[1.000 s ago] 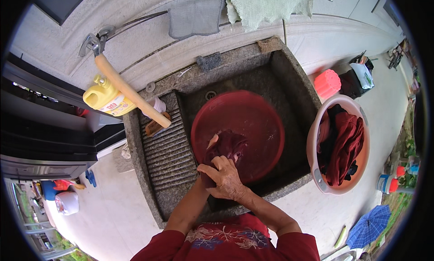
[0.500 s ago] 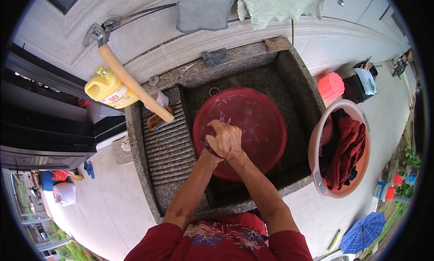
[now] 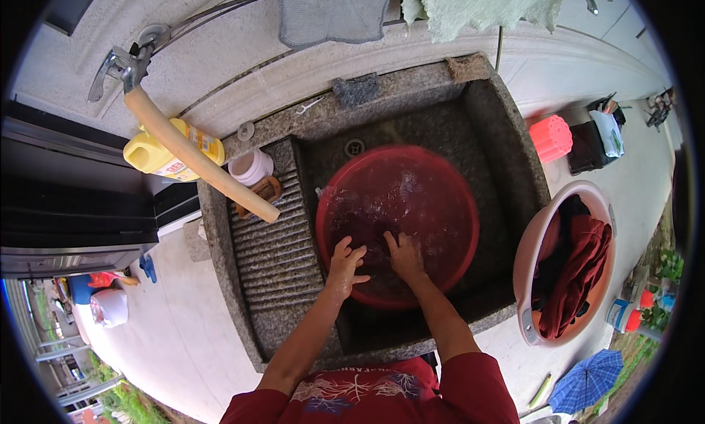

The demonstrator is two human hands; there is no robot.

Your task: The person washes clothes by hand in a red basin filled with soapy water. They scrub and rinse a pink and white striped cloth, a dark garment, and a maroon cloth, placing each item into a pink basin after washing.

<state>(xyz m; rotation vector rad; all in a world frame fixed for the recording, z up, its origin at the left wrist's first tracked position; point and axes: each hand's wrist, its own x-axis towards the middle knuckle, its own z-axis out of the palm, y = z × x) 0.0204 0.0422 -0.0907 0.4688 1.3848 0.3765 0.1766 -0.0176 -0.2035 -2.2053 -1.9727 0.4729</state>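
Note:
A round red basin (image 3: 470, 233) full of water stands in the dark stone sink (image 3: 507, 167). Over its near left rim is my left hand (image 3: 344, 268), fingers spread, with nothing visible in it. My right hand (image 3: 405, 256) hangs above the near middle of the water, its fingers parted and likewise holding nothing I can see. The two hands are apart. Between and beyond them the water looks dark and rippled with small splashes; whether any cloth lies under the surface cannot be made out.
A ribbed washboard slab (image 3: 275, 270) forms the sink's left side, with a brush (image 3: 270, 190) and white cup (image 3: 251, 167). A tan hose (image 3: 191, 154) hangs from a tap (image 3: 132, 68) past a yellow jug (image 3: 158, 154). A pink tub (image 3: 523, 266) of dark red clothes (image 3: 579, 266) stands right.
My hands, clasped together over the basin before, have separated and opened. The left moved down and left, the right to the right and slightly down. The view has shifted a little.

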